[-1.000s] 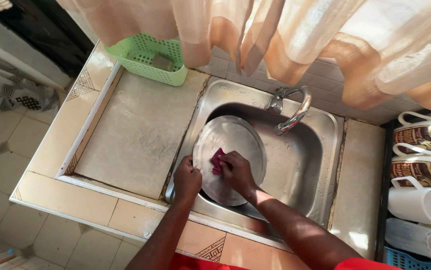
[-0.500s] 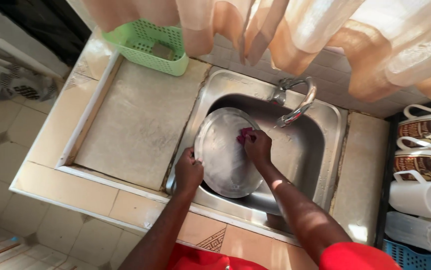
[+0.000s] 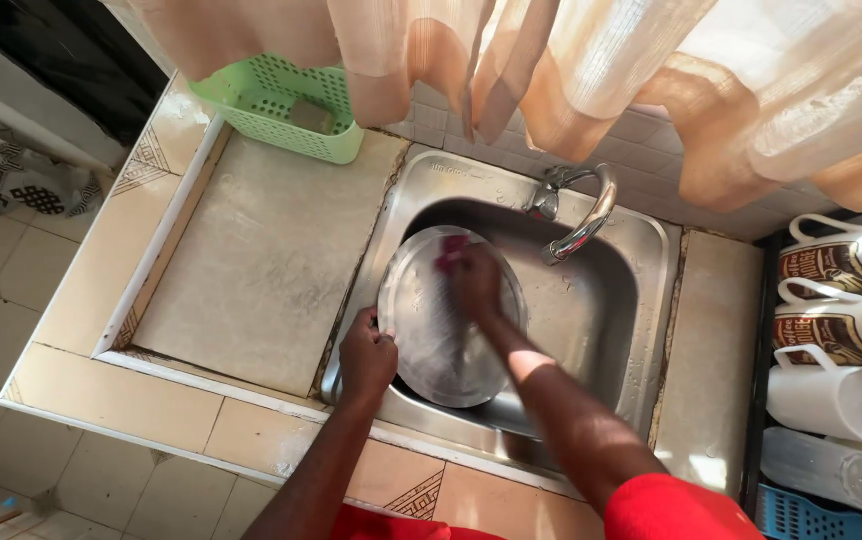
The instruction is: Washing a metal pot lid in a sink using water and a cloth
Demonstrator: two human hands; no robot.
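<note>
A round steel plate (image 3: 433,335) leans tilted inside the steel sink (image 3: 606,320). My left hand (image 3: 365,358) grips the plate's near left rim. At the plate's far edge my right hand (image 3: 474,282) presses a pink sponge (image 3: 448,252) against the plate's surface. The sponge shows only partly past my fingers.
A curved tap (image 3: 579,215) stands at the sink's back. A green plastic basket (image 3: 281,105) sits at the back of the grey counter slab (image 3: 251,250). Cups and mugs (image 3: 846,330) lie in a rack at the right. Peach curtains (image 3: 551,60) hang overhead.
My right hand has slid the sponge from the plate's middle up to its far edge. My left hand has kept its hold on the rim.
</note>
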